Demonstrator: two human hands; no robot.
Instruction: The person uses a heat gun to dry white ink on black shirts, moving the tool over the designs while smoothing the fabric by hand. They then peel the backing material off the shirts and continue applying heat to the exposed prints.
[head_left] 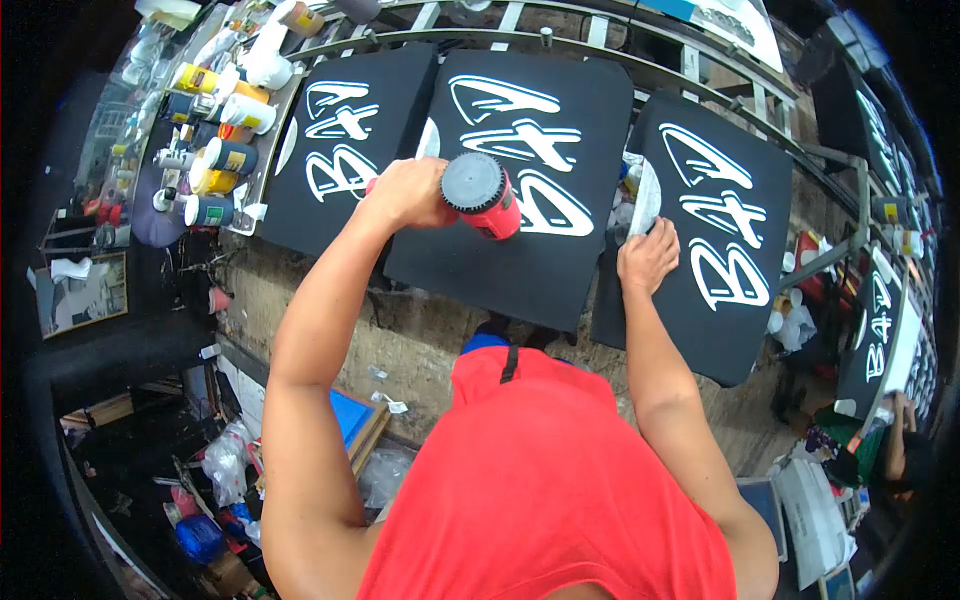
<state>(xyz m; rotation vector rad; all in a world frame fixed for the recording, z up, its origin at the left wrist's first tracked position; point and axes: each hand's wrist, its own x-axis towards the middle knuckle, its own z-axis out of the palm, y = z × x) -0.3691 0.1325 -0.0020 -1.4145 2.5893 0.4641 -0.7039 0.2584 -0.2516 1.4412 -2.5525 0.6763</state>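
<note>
Three black printed fabric pieces with white "BAD" lettering lie on flat boards in a row: a left one (pixel 395 95), a middle one (pixel 440 260) and a right one (pixel 640 330). My left hand (pixel 412 193) is wrapped round the handle of a red heat gun (pixel 497 218) with a dark round end, held over the middle piece. At the left edge of the right piece, my right hand (pixel 648 258) has its fingers bent against the black fabric, just below a pale curved edge (pixel 647 195).
Bottles and jars (pixel 248 113) crowd a shelf at the upper left. A metal rail (pixel 600 32) runs behind the boards. Another person's arm (pixel 897 430) shows at the far right, near more printed black pieces. Plastic bags (pixel 228 462) lie at the lower left.
</note>
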